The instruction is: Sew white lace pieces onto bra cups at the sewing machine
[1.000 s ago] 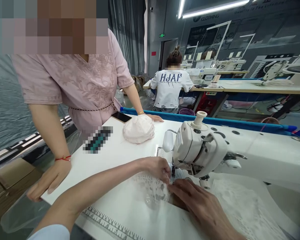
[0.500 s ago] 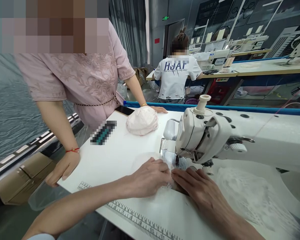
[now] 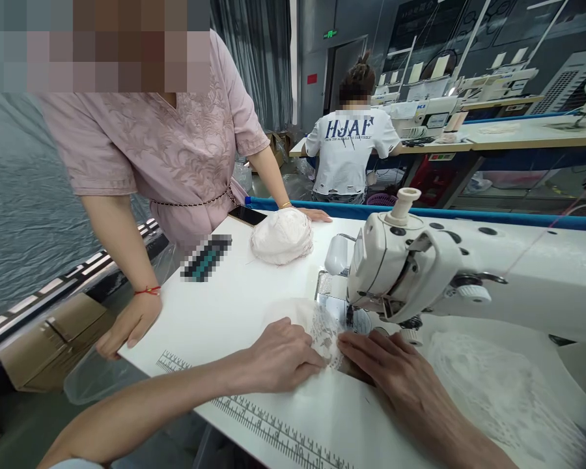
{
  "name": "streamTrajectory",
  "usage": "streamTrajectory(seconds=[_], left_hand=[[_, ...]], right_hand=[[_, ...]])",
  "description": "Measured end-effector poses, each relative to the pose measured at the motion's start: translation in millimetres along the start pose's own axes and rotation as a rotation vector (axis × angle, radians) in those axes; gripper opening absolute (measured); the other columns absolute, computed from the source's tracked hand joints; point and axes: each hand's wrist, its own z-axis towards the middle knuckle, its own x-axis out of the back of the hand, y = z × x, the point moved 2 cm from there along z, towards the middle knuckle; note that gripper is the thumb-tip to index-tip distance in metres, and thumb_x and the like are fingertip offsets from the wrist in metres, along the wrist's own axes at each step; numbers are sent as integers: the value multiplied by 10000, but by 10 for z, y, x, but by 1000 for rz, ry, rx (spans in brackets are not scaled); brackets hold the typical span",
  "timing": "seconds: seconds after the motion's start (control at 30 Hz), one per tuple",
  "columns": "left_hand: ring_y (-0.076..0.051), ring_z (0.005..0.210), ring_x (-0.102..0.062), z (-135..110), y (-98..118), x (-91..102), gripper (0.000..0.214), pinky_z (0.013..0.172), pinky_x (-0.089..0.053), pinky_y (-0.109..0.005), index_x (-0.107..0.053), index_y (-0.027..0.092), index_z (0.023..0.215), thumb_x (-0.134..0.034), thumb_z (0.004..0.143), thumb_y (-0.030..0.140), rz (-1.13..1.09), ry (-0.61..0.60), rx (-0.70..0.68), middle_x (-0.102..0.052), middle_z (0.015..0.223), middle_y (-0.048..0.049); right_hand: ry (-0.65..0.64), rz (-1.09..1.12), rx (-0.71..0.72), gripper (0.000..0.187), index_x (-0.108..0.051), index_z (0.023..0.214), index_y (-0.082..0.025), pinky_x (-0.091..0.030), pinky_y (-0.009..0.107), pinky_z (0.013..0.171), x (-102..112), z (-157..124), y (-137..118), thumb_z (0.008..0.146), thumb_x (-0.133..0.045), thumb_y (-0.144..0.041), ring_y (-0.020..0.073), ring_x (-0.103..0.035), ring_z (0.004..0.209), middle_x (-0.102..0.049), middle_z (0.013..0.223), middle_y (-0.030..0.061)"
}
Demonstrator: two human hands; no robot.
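A piece of sheer white lace fabric (image 3: pixel 326 333) lies by the needle area of a white sewing machine (image 3: pixel 405 260). My left hand (image 3: pixel 284 357) is on its left side with curled fingers, closed on the lace, the index finger reaching toward the fabric's near edge. Close to the presser foot (image 3: pixel 352 318), my right hand (image 3: pixel 395 368) lies low with its fingers stretched out. Those fingertips touch the lace's right edge; the right thumb is hidden.
A rounded white fabric piece (image 3: pixel 282 236) and a phone (image 3: pixel 247 215) lie on the white table (image 3: pixel 239 286). More white lace (image 3: pixel 498 378) is heaped right of my right hand. A person in pink (image 3: pixel 185 156) leans on the table's left side; another (image 3: pixel 346 150) sits farther back.
My left hand has shifted slightly left and down from the needle area, uncovering more of the lace. My right hand stays nearly in place. The whole view has moved slightly.
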Motion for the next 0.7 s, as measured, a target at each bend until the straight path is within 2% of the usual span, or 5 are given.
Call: streamTrajectory(seconds=[0.2,0.5,0.7], left_hand=[[-155,785,-543,-119,-100,-37,288,744,-347,-267,-636,280,1116,-521,856,236,-13,0,76,-629,794,-15],[-180,861,-553,-113,-44,-39,343,790,-363,-288,-610,264,1157,-599,815,250,5,-33,111,-632,868,-32],[-180,859,-554,-112,-49,-26,367,785,-373,-293,-591,250,1184,-601,817,253,29,-42,110,-629,854,-32]], right_hand=[[7,8,16,353,-584,1064,-207,-283,312,652,9,3,4,858,-343,-51,169,-501,815,-626,1093,-18],[30,7,17,308,-596,1057,-197,-291,327,687,1,-6,-6,929,-323,-135,175,-486,823,-631,1082,0],[21,-16,24,312,-591,1077,-200,-291,317,670,1,-7,-8,897,-359,-95,166,-481,821,-619,1095,-8]])
